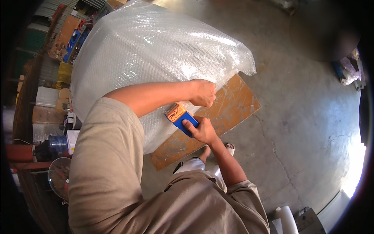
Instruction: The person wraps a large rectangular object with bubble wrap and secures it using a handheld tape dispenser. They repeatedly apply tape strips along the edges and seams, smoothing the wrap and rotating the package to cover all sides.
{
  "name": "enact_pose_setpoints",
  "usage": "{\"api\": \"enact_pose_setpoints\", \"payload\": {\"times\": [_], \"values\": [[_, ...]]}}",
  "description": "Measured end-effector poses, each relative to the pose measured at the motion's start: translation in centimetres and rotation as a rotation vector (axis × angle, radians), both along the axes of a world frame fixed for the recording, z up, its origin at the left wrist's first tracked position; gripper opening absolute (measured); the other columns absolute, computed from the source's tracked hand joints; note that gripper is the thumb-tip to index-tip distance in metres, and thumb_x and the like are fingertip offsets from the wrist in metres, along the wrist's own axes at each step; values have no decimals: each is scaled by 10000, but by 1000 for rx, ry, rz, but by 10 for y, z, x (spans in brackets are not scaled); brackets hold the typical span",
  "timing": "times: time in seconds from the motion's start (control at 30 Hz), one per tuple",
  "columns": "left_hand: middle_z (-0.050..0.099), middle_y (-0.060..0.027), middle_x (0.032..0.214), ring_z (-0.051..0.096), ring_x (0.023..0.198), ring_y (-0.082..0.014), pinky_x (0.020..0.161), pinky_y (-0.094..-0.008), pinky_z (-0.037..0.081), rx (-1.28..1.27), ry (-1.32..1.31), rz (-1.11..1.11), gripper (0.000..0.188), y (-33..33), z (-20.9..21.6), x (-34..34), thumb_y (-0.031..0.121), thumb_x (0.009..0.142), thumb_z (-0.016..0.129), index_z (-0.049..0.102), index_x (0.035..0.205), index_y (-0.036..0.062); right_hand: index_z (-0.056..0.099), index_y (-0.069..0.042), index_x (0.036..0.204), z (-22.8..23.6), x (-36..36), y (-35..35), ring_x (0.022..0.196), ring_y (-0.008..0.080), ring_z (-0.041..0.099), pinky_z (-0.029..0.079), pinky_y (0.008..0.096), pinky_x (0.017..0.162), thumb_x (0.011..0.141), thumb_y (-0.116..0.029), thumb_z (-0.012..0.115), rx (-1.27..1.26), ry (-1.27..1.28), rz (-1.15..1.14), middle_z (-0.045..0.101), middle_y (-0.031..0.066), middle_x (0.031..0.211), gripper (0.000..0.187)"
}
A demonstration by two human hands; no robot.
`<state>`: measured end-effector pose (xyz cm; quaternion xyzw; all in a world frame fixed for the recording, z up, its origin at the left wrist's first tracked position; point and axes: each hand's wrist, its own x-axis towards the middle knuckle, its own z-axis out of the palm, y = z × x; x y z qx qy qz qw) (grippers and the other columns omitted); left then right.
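Note:
A big sheet of clear bubble wrap (156, 50) covers a bulky form in front of me; what lies under it is hidden. My left hand (203, 93) is closed in a fist at the near right edge of the wrap, and whatever its fingers hold is out of sight. Just below it, my right hand (200, 130) grips a blue-and-orange block-shaped tool (187, 128), thumb along its blue side. Dark markings cover the orange end, which points toward the wrap under my left forearm. The tool's exact kind is unclear.
A worn brown board (233, 101) lies beneath the wrap on the concrete floor (288, 128). Boxes (47, 96), a blue water jug (57, 143) and a round fan (59, 177) stand at the left. A white roll (286, 219) is at lower right.

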<state>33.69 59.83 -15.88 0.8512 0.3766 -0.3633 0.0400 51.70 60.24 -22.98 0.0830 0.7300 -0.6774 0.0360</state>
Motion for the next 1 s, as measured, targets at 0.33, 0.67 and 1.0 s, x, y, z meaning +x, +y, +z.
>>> {"api": "enact_pose_setpoints", "payload": {"times": [0.33, 0.67, 1.0], "values": [[766, 14, 873, 724, 929, -191, 799, -359, 518, 9, 44, 54, 171, -1, -3, 6, 201, 857, 650, 787, 757, 181, 763, 37, 975, -84, 9, -18, 708, 336, 740, 568, 436, 717, 946, -615, 639, 50, -231, -13, 705, 222, 715, 665], [772, -7, 921, 718, 962, -188, 875, -354, 496, -31, 122, 87, 195, 2, 4, 11, 188, 906, 629, 794, 806, 159, 781, -8, 1010, -39, 5, -3, 898, 420, 749, 580, 508, 814, 902, -601, 642, 671, -395, 179, 751, 264, 933, 619], [638, -44, 852, 638, 921, -197, 962, -380, 506, 762, -458, 48, 187, -22, -14, 19, 150, 864, 671, 636, 686, 105, 714, 38, 986, -67, 51, 6, 806, 419, 723, 541, 495, 845, 903, -424, 690, 872, -248, -335, 749, 230, 885, 469]]}}
